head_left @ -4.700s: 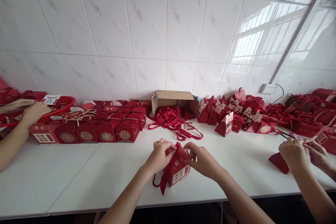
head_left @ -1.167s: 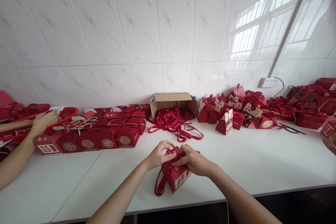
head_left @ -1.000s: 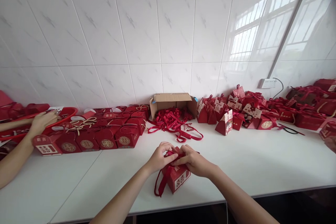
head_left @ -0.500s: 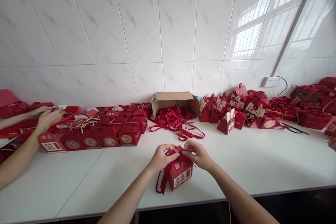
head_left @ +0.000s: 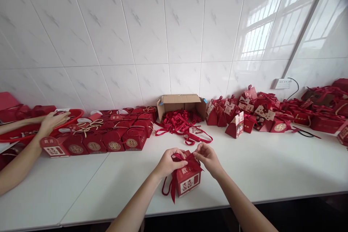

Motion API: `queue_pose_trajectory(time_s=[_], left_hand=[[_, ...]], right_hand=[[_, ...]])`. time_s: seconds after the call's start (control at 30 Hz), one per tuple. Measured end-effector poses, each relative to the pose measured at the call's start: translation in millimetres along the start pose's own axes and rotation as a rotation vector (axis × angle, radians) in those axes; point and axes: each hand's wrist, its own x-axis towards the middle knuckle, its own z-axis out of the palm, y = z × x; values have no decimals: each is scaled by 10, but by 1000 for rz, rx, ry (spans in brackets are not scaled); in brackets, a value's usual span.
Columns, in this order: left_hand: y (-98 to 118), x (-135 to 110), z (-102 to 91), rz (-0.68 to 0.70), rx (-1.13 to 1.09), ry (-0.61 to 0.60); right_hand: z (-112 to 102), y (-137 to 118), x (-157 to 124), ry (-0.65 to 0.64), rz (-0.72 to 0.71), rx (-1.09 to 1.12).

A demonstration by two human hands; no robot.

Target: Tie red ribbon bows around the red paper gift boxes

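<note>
A small red gift box with a white printed label stands on the white table in front of me. Dark red ribbon is gathered across its top, and one end hangs down on the left beside a red cord loop. My left hand is closed on the ribbon at the top left of the box. At the top right, my right hand pinches the ribbon between thumb and forefinger. The exact form of the knot is partly hidden by my fingers.
Rows of red boxes stand at left. Behind, a cardboard box lies open with red ribbons spilling out. More red boxes crowd the right. A co-worker's hands reach into a red basin.
My right hand has moved slightly right and drawn ribbon out across the box's top, where more of it now shows. My left hand stays nearly in place. The co-worker's fingers have spread.
</note>
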Motion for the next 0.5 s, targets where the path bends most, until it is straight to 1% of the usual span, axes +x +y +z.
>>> queue_pose_trajectory(time_s=[0.17,0.27,0.33,0.5], left_hand=[[40,-30,-43,10,-6,-53],[65,-31,-45,3,-5,-57],[72,-28,-27,0,6,-38],[49,-19,36,5,50,33]], right_hand=[[-22,-23,-61,-36,74,-64],[-30,-48,-91,-75,114,-138],[-20,-68,-96,-83,105,-185],[17,-97,-79,-33,4,-278]])
